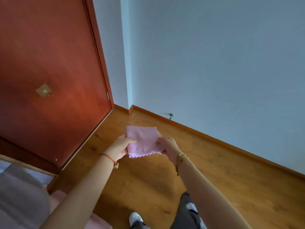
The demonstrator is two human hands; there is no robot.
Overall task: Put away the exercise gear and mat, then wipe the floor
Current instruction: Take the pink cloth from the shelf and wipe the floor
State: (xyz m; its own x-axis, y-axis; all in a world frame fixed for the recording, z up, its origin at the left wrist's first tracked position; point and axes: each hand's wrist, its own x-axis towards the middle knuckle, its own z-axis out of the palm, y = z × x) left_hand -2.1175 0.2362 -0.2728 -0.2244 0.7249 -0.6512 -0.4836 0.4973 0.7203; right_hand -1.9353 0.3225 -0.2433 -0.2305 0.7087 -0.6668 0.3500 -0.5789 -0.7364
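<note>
A folded pink cloth (143, 141) with a scalloped lower edge is held in the air above the wooden floor (214, 179). My left hand (119, 147) grips its left side, thumb on top. My right hand (168, 147) pinches its right side. Both arms reach forward from the bottom of the view. No exercise gear or mat shows.
A red-brown door (49, 71) stands at the left, a pale wall (214, 55) with a wooden skirting board (214, 138) at the right. A small door stop (170, 115) sticks out near the skirting. A grey and pink soft surface (19, 195) fills the lower left. My leg and white shoe (135, 218) are below.
</note>
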